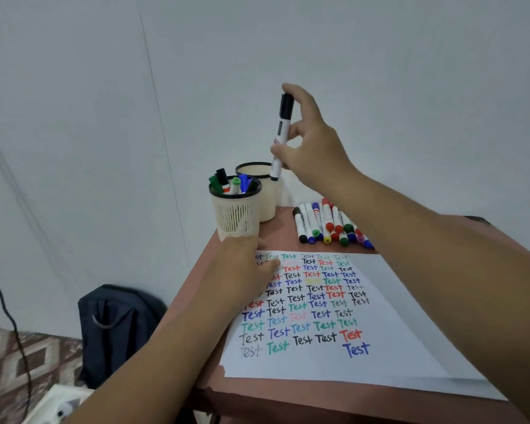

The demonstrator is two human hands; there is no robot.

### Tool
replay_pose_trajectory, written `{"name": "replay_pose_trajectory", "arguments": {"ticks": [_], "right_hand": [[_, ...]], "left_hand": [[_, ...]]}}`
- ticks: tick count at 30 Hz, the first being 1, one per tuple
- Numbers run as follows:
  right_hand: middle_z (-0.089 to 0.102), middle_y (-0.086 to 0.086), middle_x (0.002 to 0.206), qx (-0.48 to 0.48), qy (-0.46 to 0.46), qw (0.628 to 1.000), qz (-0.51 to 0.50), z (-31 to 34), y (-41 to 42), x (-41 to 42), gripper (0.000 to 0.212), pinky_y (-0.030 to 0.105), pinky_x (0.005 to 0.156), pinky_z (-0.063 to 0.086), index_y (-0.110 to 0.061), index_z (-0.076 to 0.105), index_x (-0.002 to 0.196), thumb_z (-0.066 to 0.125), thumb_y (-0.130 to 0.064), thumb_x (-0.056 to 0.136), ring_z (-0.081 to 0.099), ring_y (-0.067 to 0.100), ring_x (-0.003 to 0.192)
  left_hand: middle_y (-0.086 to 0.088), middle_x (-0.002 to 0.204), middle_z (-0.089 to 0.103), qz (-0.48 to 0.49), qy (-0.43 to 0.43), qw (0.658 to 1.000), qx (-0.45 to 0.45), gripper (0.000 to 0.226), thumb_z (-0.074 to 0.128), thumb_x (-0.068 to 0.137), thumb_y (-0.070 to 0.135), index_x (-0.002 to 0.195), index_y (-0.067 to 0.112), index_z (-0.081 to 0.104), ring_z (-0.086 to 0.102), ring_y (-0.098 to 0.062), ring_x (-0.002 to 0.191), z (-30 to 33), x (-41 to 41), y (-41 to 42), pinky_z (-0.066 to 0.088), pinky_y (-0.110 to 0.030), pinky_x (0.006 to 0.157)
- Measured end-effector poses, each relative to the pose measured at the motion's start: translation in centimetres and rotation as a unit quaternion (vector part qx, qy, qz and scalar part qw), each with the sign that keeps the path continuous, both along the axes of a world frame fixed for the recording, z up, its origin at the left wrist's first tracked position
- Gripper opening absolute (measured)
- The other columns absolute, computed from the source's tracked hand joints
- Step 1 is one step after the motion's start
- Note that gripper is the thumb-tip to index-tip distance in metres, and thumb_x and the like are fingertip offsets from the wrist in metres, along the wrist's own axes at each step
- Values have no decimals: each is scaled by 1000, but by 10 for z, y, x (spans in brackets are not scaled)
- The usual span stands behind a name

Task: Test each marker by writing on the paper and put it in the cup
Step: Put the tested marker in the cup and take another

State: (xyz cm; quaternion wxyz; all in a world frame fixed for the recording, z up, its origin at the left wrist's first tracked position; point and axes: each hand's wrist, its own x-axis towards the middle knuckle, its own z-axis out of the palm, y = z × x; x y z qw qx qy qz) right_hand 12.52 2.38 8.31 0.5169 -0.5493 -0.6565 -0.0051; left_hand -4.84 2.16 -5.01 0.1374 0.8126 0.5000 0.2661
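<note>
Head view, single frame.

Right hand (312, 142) is raised above the table, fingers curled round a white-barrelled marker with a black cap (280, 134). Marker is near upright, cap end up, bottom end hanging just over the rim of the rear cream mesh cup with a black rim (251, 171). Not inside the cup; tip end is at rim level, on the cup's right side. Cannot see anything in that rear cup from this angle.

Left hand (248, 270) lies flat on the top-left corner of the white sheet of paper (395, 316), fingers relaxed and fairly straight, holding nothing. Its fingertips sit at the base of the front cream mesh cup with a black rim (236, 212); contact with the cup is unclear.

Front cup holds several capped markers (233, 183): green, black, blue and white-barrelled ones stick out. The two cups stand touching or nearly so, front one left of and nearer than the rear one, at the table's far-left corner.

Paper is covered in rows of the word "Test" in black, blue, green, red, teal, plus a few faint pink and yellow ones. It lies on a reddish-brown table (288, 396).

A loose row of markers (328, 223) lies beyond the paper's far edge, right of the cups: red, green, blue, black caps.

Floor left of the table: dark blue bag (117, 328), black cable (10, 316), patterned rug (28, 359).
</note>
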Motion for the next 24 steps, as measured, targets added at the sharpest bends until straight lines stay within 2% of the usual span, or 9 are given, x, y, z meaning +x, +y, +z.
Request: {"name": "replay_pose_trajectory", "arguments": {"ticks": [4, 8, 10, 12, 16, 19, 20, 22, 24], "right_hand": [[73, 3, 88, 15, 93, 995, 41, -3, 29, -24, 74, 14, 73, 54, -40, 33, 143, 72, -8, 89, 70, 10, 78], [72, 3, 86, -30, 84, 995, 36, -15, 45, -32, 72, 8, 60, 47, -38, 33, 141, 72, -7, 89, 69, 12, 78], [71, 5, 84, -64, 63, 995, 35, -21, 48, -31, 68, 11, 58, 48, -39, 36, 138, 71, -7, 89, 69, 14, 76], [71, 4, 82, -80, 50, 995, 32, -27, 49, -28, 59, 15, 62, 47, -37, 43, 133, 70, -9, 89, 68, 12, 76], [72, -4, 78, -95, 56, 993, 41, -32, 49, -24, 39, 11, 64, 45, -35, 57, 123, 70, -14, 92, 64, 3, 75], [75, -11, 92, -116, 27, 993, 28, -34, 51, -25, 19, 14, 81, 53, -31, 74, 107, 66, -18, 95, 66, 0, 90], [75, -13, 97, -126, 19, 991, 30, -35, 52, -25, 15, 18, 86, 54, -30, 76, 100, 66, -20, 96, 66, 1, 95], [75, -15, 97, -146, 30, 988, 44, -35, 51, -25, 14, 20, 85, 53, -29, 78, 91, 67, -24, 96, 67, 2, 96], [75, -13, 100, -150, 52, 986, 50, -35, 49, -22, 15, 17, 83, 50, -24, 80, 97, 65, -27, 98, 66, 4, 97]], "left_hand": [[12, 116, 62, 5, 12, 1000, -12, 47, 66, 84, 60, 124, 36, 62, 57, -4, 99, -2, 0, 3, 52, -27, 85], [16, 109, 62, 0, 0, 1000, -13, 42, 67, 83, 58, 118, 35, 64, 56, -3, 99, -3, 0, 5, 52, -28, 85], [17, 109, 62, 0, 3, 1000, -11, 42, 67, 81, 58, 117, 36, 65, 56, -3, 99, -4, 0, 7, 52, -29, 85], [17, 109, 62, 1, 5, 1000, -9, 43, 67, 81, 59, 117, 35, 66, 56, -4, 100, -4, 0, 8, 52, -29, 85], [15, 112, 61, 4, 4, 1000, -17, 44, 67, 82, 59, 120, 36, 64, 55, -6, 102, -5, 1, 8, 52, -31, 87], [12, 117, 61, 4, 15, 1000, -12, 47, 67, 83, 59, 123, 34, 64, 54, -8, 107, -6, 2, 9, 51, -33, 90], [11, 117, 61, 4, 17, 1000, -8, 48, 66, 83, 60, 123, 33, 64, 54, -9, 107, -6, 2, 9, 51, -34, 91], [12, 117, 62, 4, 17, 1000, -6, 48, 66, 83, 60, 122, 33, 65, 54, -9, 108, -7, 2, 10, 50, -35, 92], [12, 119, 62, 3, 17, 1000, -8, 47, 65, 84, 59, 123, 33, 64, 53, -10, 111, -7, 2, 10, 49, -36, 94]]}}
